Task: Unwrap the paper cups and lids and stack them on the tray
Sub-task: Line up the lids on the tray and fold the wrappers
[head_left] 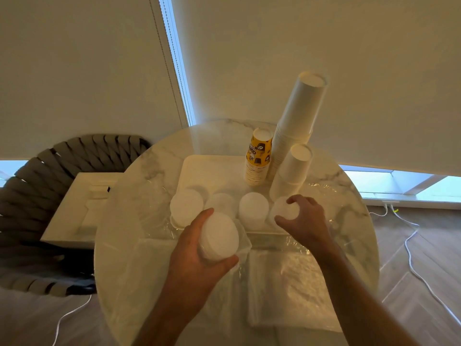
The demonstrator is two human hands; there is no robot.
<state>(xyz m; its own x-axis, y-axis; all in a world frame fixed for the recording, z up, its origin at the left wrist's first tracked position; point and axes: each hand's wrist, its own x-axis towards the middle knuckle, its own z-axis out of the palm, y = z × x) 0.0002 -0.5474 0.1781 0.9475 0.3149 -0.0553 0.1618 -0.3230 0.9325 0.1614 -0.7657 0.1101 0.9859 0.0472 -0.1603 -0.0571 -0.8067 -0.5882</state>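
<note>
2 stacks of white plastic lids are in our hands, left hand (197,255) clasping one (219,236), right hand (305,219) clutching another (284,208) at the cream tray (199,166); loosening fingers could spill them.

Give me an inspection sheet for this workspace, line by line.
Surface: round marble table bearing a white tray.
Job's things: tall white cup stack, shorter white cup stack and yellow printed cup stack upside down on the tray; lid stacks along its near edge.
Clutter: loose plastic wrap on the table.
Hands: left hand grips a lid stack; right hand grips another lid stack.
Cables: white cable on the floor.
Surroundings: woven chair, window blinds.
</note>
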